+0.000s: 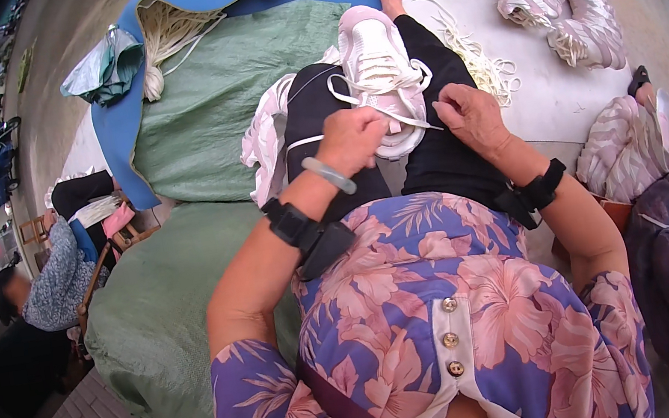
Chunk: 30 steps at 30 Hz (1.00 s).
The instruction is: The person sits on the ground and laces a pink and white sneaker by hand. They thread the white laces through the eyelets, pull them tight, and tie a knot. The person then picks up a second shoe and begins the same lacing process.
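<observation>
The pale pink sneaker (377,73) lies on our lap, its long axis running away from us, toe outward. Our left hand (352,140) is fisted at its heel, while our right hand (469,113) pinches a white lace (417,121).

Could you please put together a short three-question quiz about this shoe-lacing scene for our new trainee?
1. True or false: the pink shoe rests on the person's lap.
2. What does the right hand pinch? A) white lace B) a button C) a sack
3. Fill in: the left hand rests closed at the shoe's ____ end.

Key: 1 true; 2 A; 3 heel (the end nearest the person).
</observation>
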### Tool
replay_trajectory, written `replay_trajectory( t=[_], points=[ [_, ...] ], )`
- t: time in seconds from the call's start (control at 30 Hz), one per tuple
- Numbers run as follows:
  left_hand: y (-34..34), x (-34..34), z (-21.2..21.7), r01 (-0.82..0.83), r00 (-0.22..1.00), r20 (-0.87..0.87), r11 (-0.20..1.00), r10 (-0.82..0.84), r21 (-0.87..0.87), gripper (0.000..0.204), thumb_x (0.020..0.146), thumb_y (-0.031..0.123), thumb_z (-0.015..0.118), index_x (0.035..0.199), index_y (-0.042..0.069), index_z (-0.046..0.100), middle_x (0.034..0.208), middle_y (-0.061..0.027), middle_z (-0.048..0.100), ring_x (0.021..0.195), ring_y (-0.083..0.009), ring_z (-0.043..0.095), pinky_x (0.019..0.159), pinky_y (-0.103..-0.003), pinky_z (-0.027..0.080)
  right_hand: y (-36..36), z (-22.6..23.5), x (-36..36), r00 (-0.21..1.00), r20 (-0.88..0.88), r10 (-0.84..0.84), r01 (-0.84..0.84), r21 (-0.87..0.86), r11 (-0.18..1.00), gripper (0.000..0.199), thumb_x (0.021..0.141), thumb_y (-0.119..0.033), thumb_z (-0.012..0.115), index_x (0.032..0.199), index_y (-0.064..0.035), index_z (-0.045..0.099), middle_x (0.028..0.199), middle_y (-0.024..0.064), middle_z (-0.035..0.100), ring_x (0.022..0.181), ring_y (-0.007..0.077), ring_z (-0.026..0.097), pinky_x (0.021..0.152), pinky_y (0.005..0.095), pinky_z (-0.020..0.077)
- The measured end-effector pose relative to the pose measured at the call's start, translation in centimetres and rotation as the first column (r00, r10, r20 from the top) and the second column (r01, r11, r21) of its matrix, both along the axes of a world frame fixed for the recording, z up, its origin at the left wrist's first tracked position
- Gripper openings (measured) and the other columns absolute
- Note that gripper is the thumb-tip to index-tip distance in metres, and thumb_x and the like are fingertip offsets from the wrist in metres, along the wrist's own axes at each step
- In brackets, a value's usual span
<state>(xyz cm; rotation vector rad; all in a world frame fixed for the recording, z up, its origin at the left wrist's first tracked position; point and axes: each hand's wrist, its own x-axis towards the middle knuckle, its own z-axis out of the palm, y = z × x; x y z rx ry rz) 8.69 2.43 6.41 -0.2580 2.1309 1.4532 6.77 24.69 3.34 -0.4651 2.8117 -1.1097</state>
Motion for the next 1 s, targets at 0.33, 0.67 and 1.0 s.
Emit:
replay_trajectory(
  t=[0.33,0.67,1.0],
  points=[
    [3.5,-1.4,-2.0,-0.153,0.978,0.159,0.984,0.138,0.087,0.019,0.083,0.003,0.048,0.097,0.001,0.061,0.066,-0.0048,0.059,0.043,-0.0083,0.055,0.035,-0.019,0.042,-2.7,-1.4,0.3,0.983,-0.056,0.176,-0.181,-0.092,0.979,0.031,0.073,-0.015,0.062,0.101,-0.0058,0.052,0.084,0.0119,0.057,0.079,0.0310,0.059,0.067,0.0398,0.0466],
    [3.3,-1.5,-2.5,-0.247,0.957,0.200,0.953,0.211,0.178,0.015,0.084,0.005,0.052,0.093,0.001,0.062,0.066,-0.0036,0.060,0.042,-0.0064,0.053,0.035,-0.017,0.041,-3.3,-2.1,0.3,0.979,-0.078,0.186,-0.195,-0.128,0.972,0.027,0.073,-0.013,0.061,0.097,-0.0043,0.051,0.085,0.0146,0.054,0.079,0.0321,0.058,0.066,0.0403,0.0469],
    [-1.2,-0.4,0.1,0.142,0.972,0.204,0.984,-0.118,-0.110,0.015,0.085,0.012,0.054,0.075,0.002,0.060,0.060,-0.0034,0.058,0.041,-0.0093,0.053,0.036,-0.021,0.039,-3.7,-2.3,0.1,0.975,0.208,0.084,-0.049,-0.165,0.985,0.044,0.069,-0.020,0.068,0.102,-0.0003,0.047,0.079,0.0133,0.058,0.076,0.0313,0.059,0.067,0.0401,0.0476]
  ],
)
